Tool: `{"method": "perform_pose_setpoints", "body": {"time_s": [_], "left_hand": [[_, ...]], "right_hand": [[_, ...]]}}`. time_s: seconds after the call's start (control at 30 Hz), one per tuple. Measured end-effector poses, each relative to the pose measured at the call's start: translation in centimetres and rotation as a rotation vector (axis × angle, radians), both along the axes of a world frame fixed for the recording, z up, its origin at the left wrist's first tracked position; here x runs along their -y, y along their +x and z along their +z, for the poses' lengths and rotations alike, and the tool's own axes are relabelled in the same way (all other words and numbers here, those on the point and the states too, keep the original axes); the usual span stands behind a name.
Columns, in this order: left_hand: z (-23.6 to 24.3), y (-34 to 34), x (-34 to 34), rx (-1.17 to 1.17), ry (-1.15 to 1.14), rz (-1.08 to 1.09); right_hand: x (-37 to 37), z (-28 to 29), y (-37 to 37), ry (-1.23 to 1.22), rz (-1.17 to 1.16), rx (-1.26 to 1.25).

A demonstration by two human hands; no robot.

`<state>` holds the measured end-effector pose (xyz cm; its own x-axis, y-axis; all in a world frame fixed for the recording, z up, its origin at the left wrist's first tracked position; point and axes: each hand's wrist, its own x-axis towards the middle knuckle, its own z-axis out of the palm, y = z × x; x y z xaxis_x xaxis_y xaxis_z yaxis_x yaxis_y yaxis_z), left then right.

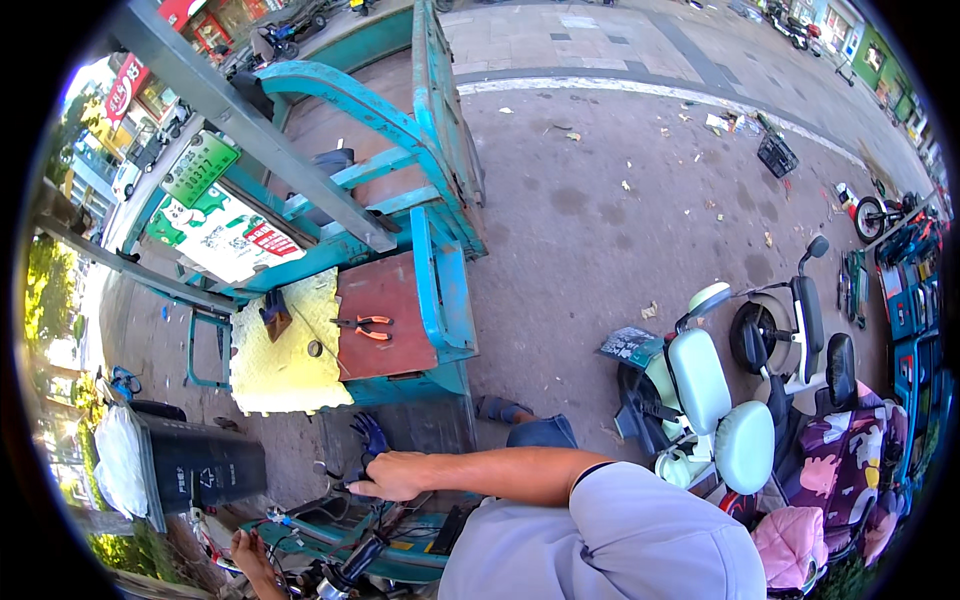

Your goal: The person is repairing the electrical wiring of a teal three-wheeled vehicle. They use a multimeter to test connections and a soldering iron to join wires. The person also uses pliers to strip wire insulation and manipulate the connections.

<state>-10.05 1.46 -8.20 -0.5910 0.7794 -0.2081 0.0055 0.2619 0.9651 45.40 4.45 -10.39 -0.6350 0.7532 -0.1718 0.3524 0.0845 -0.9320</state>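
Observation:
My right hand [390, 475] reaches across to the turquoise cargo tricycle's handlebar, fingers around a dark part of the control end [342, 473]; a dark blue glove [371, 434] lies just above it. Low at the left, my left hand [255, 560] has curled fingers among the cables and metal fittings [280, 525]; what it holds is unclear. On the tricycle's red seat board [395, 355] rest orange-handled pliers [365, 323] and a yellow foam sheet [270, 380], carrying a thin rod, a small dark roll [315, 349] and a dark glove [273, 308].
A dark wheeled bin [215, 470] with white bags [118, 460] stands left. Scooters with mint seats [700, 380] and quilted covers [840, 460] crowd the right, beside blue racks [900, 290]. A black crate [775, 150] and litter lie on the pavement [540, 220].

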Motion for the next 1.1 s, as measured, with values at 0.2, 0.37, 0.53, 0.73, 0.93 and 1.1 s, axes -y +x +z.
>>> {"method": "perform_pose_setpoints", "body": {"time_s": [0.2, 0.37, 0.53, 0.73, 0.93, 1.1], "left_hand": [[-0.4, -2.3, 2.9, 0.007, -0.031, -0.028], [1.4, 1.6, 0.5, -0.08, -0.059, -0.044], [2.3, 4.1, -0.2, 0.02, 0.012, 0.024], [4.2, 6.5, 1.8, 0.127, 0.063, 0.167], [4.2, 6.3, 1.4, 0.258, 0.063, 0.238], [4.3, 6.2, 1.8, 0.323, 0.069, 0.257]], "right_hand": [[-1.0, -1.0, -2.9, 0.158, 0.111, 0.011], [-2.6, 0.0, -3.3, 0.012, 0.079, -0.024], [-4.3, -1.3, -3.8, -0.039, -0.034, 0.091], [-8.3, -4.8, -5.1, -0.063, 0.051, 0.119], [-13.5, -5.1, -6.7, -0.129, 0.157, 0.076], [-17.1, -5.5, -8.9, -0.189, 0.244, 0.094]]}}
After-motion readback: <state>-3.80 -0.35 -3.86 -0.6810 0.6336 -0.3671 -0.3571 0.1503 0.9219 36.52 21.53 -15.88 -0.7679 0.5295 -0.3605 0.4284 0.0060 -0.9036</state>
